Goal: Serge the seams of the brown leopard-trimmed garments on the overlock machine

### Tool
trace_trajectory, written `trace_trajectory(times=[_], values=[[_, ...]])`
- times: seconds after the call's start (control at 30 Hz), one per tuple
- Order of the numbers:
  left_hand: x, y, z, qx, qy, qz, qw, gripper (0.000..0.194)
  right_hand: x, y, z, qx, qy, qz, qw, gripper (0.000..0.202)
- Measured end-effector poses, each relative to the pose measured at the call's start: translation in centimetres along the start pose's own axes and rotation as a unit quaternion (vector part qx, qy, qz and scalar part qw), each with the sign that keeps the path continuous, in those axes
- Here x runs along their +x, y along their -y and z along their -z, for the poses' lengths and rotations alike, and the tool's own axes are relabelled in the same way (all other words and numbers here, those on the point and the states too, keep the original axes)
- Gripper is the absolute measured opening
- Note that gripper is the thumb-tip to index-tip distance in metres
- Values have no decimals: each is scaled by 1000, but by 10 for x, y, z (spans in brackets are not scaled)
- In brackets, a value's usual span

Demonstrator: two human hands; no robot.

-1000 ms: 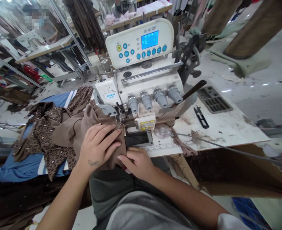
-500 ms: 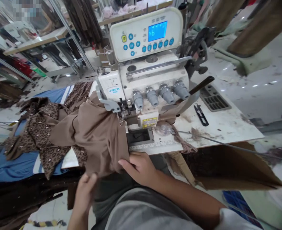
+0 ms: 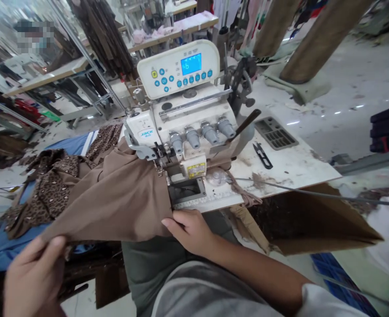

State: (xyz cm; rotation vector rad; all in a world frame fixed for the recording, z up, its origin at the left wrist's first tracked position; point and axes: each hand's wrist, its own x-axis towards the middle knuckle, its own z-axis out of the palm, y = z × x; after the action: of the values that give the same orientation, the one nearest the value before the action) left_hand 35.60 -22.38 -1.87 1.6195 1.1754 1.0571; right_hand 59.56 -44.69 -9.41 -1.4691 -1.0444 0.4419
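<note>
A plain brown fabric piece stretches between my two hands, its right edge running up to the presser foot of a white sewing machine. At the lower left, my left hand pinches the fabric's outer corner between thumb and fingers. My right hand grips the near end of the right edge, just in front of the machine's table edge, thumb on top. Leopard-print fabric lies bunched to the left, adjoining the brown piece. Beneath it is blue cloth with white stripes.
Black thread snips and a grey compartment tray are on the white machine table. An open cardboard box stands below its right front edge. A rod crosses above the box. Another person sits at the far left.
My left hand has moved left and down, pulling the brown fabric from loose folds into a taut spread. My right hand keeps its hold on the edge. The view has shifted slightly.
</note>
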Motion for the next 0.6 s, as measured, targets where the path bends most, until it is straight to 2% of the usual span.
trace_trajectory(times=[0.03,0.07,0.1,0.2,0.23,0.27,0.37,0.47,0.6], values=[[-2,-1,-4,-75,-39,-34,996,42,1,0,0,0,-3,4,1000,50],[-4,0,-9,-140,-51,-44,988,48,2,0,-1,1,-5,9,1000,50],[-8,2,-15,-173,-33,-20,984,54,3,0,-1,3,-8,12,1000,50],[-21,18,-36,-111,84,168,976,54,6,-2,-2,6,-13,18,1000,49],[-25,23,-41,-93,88,202,971,53,7,-3,-2,5,-13,21,1000,50],[-27,26,-45,-95,73,201,972,52,8,-4,-2,2,-11,27,1000,50],[-28,20,-52,-131,2,117,984,42,9,-6,-2,-8,-8,44,999,52],[-16,-4,-58,-115,-53,90,988,37,9,-9,-2,-2,2,40,999,52],[4,-40,-68,-94,-170,83,977,30,7,-11,-3,1,9,24,1000,50]])
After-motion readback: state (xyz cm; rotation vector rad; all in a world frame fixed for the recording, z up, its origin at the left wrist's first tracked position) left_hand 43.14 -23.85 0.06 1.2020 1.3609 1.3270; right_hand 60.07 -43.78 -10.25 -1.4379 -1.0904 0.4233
